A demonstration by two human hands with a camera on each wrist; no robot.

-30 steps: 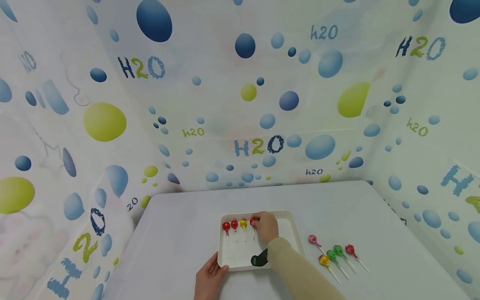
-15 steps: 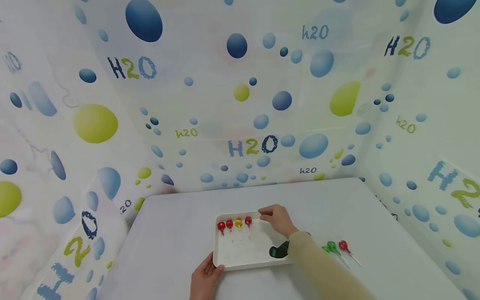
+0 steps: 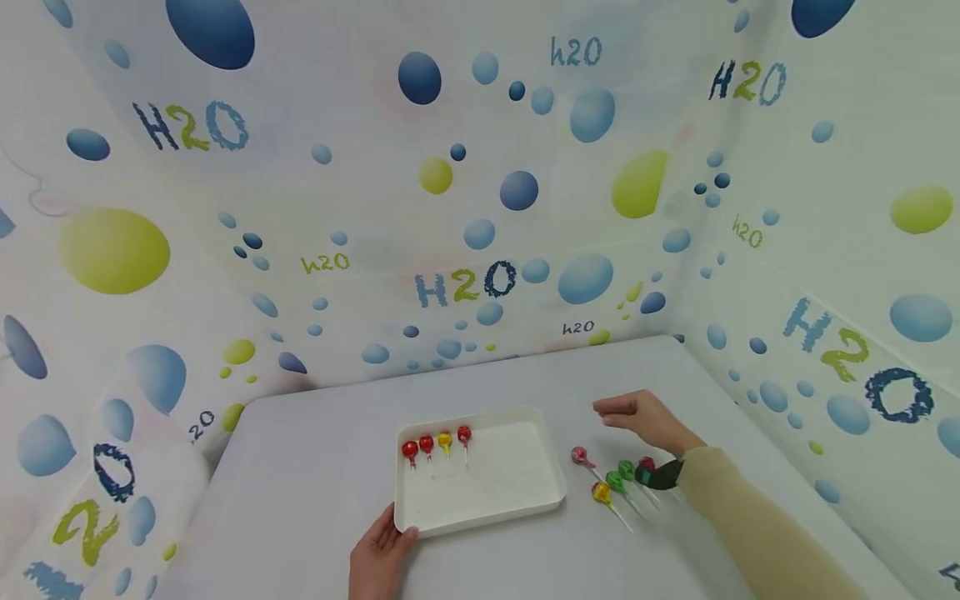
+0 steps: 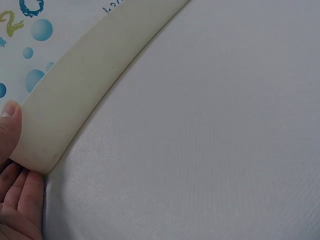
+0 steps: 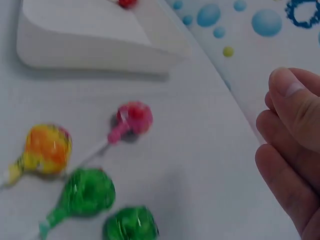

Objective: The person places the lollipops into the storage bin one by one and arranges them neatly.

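Note:
My left hand (image 3: 377, 560) grips the near left corner of a white tray (image 3: 495, 479), thumb over the rim and fingers against the outside wall. The same hold shows in the left wrist view, beside the tray wall (image 4: 95, 80). Along the tray's far left side, several wrapped lollipops lie in a row: a yellow lollipop (image 3: 445, 439) among red ones, including a red lollipop (image 3: 465, 434) at the right end. My right hand (image 3: 651, 419) hovers with nothing in it, fingers loosely extended, beyond the loose lollipops. Nearest the tray are a pink lollipop (image 5: 135, 118) and a yellow-orange lollipop (image 5: 48, 148).
Two green lollipops, one a green lollipop (image 3: 615, 480), lie beside the yellow one. A red lollipop (image 3: 647, 463) is partly hidden by the dark wrist strap (image 3: 660, 476). The white table (image 3: 315, 467) meets a bubble-patterned backdrop (image 3: 360, 208) behind and at both sides.
My right hand has let go of the red lollipop at the row's right end and moved right, off the tray to above the loose lollipops. The left hand keeps its grip; the head view has shifted.

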